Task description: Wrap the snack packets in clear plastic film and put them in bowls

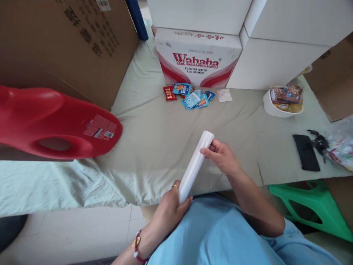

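While the left hand (pixel 168 208) grips the bottom of the white roll (pixel 194 165) in the middle of the frame, the right hand (pixel 223 157) pinches its top, with nothing pulled off yet.

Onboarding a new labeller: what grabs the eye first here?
The white roll, held at centre by both hands: left hand at its near end, right hand near its far end. A big red plastic stool juts in at left, and a Wahaha water carton stands at the back with snack packets before it.
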